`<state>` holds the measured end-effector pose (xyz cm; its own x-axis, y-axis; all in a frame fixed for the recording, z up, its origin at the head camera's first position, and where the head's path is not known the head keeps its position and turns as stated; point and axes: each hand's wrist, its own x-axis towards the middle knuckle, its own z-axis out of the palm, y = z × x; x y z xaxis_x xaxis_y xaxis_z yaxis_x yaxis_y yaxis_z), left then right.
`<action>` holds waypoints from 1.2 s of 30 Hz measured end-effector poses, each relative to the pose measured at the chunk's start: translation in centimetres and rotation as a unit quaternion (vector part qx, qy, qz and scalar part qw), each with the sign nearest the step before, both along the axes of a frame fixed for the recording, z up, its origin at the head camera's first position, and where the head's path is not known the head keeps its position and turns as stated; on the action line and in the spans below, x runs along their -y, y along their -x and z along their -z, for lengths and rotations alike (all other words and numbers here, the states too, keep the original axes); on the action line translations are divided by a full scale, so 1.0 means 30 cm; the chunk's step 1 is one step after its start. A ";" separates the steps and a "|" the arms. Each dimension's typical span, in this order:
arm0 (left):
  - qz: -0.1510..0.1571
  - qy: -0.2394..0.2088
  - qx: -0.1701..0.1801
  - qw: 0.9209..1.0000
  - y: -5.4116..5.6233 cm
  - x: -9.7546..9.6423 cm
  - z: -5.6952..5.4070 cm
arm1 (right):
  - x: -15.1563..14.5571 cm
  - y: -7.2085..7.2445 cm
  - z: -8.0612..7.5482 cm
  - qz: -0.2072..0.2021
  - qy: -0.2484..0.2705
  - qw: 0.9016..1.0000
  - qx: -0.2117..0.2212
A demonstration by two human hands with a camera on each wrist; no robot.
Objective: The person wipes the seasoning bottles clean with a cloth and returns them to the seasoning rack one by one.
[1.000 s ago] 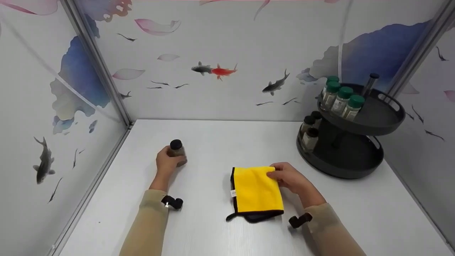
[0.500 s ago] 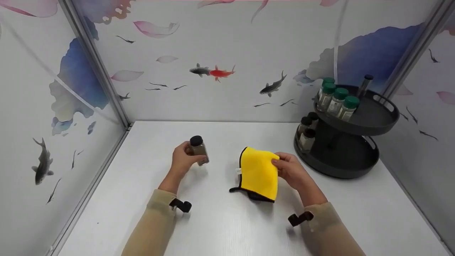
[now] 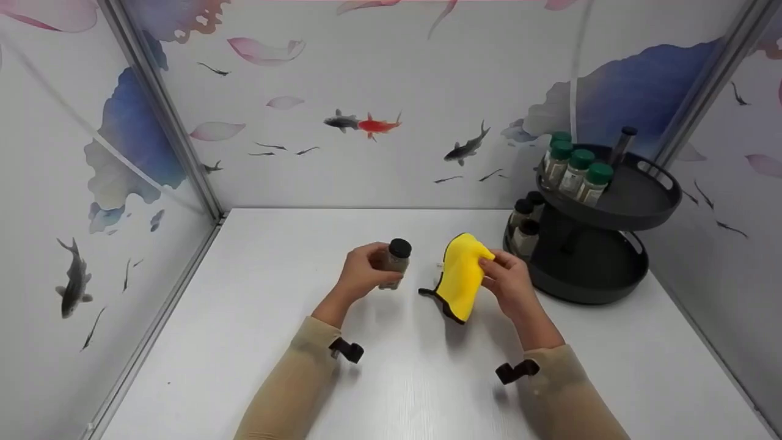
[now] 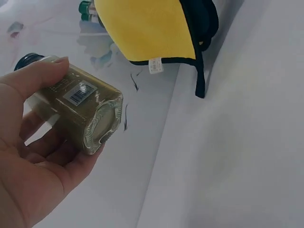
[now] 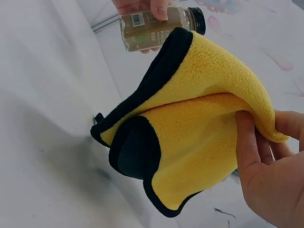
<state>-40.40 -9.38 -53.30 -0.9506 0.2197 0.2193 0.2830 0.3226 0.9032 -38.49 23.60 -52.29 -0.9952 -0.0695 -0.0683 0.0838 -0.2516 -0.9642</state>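
My left hand point(image 3: 360, 274) grips a clear spice jar point(image 3: 396, 264) with a black lid, thumb on one side and fingers on the other. The left wrist view shows the jar's clear base and a barcode label point(image 4: 80, 93) on its brownish side. Pinched at its edge by my right hand point(image 3: 510, 282) is a yellow cloth point(image 3: 462, 278) with black trim, folded and hanging above the table. A dark underside point(image 5: 137, 147) shows at its fold in the right wrist view. Jar and cloth are held a short gap apart in the head view.
At the right stands a black two-tier rotating rack point(image 3: 586, 287). Several green-lidded jars point(image 3: 592, 183) and a slim dark-capped upright point(image 3: 623, 146) are on its upper tier; black-lidded jars point(image 3: 525, 238) sit below. White printed panels point(image 3: 391, 171) enclose the white table point(image 3: 269, 263).
My left hand has lifted the spice jar and carried it right, toward the cloth. My right hand has raised the cloth off the table and moved slightly away from me; the cloth now droops narrower.
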 end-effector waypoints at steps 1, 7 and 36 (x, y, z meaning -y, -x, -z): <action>0.006 0.005 -0.006 1.000 0.006 -0.011 -0.007 | 0.002 0.000 0.000 0.003 -0.002 1.000 0.000; 0.000 0.016 -0.027 1.000 -0.018 -0.059 -0.040 | 0.029 -0.011 0.000 0.001 -0.012 1.000 0.000; 0.054 0.060 0.031 0.996 -0.121 -0.184 -0.011 | 0.143 -0.098 -0.023 0.027 -0.326 0.931 -0.164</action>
